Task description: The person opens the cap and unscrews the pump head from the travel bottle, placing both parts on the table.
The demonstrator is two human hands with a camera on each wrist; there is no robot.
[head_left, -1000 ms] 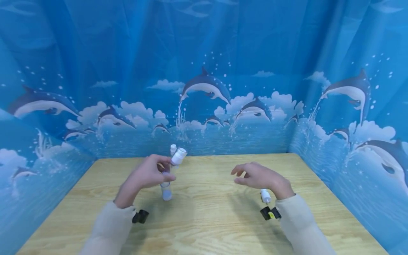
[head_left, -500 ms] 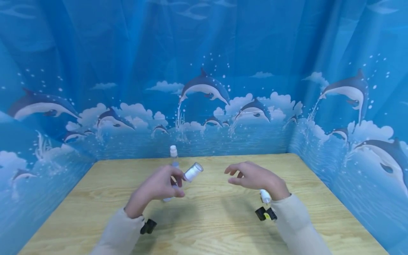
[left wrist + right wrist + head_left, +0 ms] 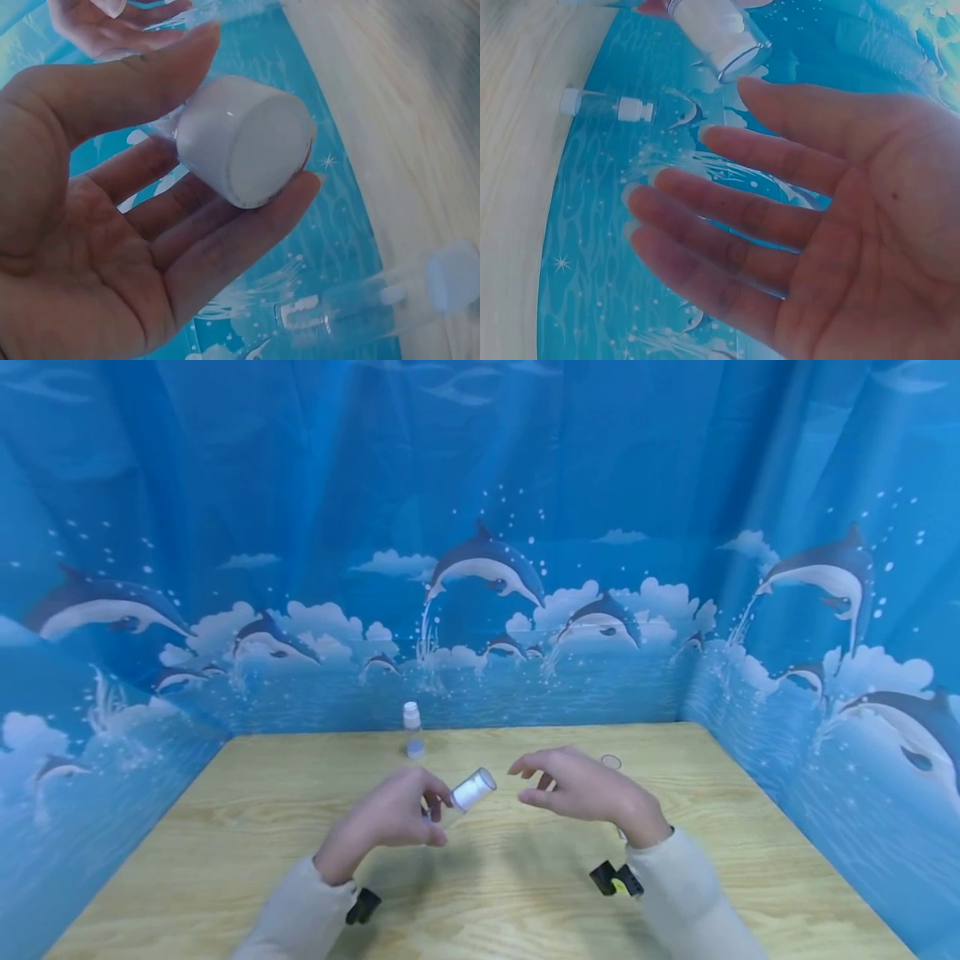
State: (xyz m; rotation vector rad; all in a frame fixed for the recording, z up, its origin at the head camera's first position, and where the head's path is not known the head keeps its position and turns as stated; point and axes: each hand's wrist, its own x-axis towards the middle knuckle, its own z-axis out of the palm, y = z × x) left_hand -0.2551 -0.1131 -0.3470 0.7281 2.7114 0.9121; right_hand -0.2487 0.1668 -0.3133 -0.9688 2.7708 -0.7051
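My left hand [image 3: 393, 814] pinches a small clear bottle [image 3: 472, 789] between thumb and fingers, tilted with its top pointing up and right. A clear cap covers the white part at its top. In the left wrist view its white base [image 3: 270, 154] faces the camera. Close to the capped end, my right hand [image 3: 588, 785] hovers palm inward with fingers relaxed, holding nothing. In the right wrist view the held bottle's capped end [image 3: 727, 45] is just beyond that thumb tip. A second clear bottle [image 3: 412, 732] with a white top stands upright at the table's back.
Beyond the right hand a clear round rim [image 3: 611, 757] shows, the rest hidden behind the hand. A small piece [image 3: 621, 833] peeks out beneath the right wrist. The wooden table [image 3: 495, 893] is enclosed by a blue dolphin-print curtain [image 3: 480, 468].
My left hand has moved right and nearer with the bottle, which now leans further towards the right hand. My right hand has shifted slightly left. The standing bottle has come into full view.
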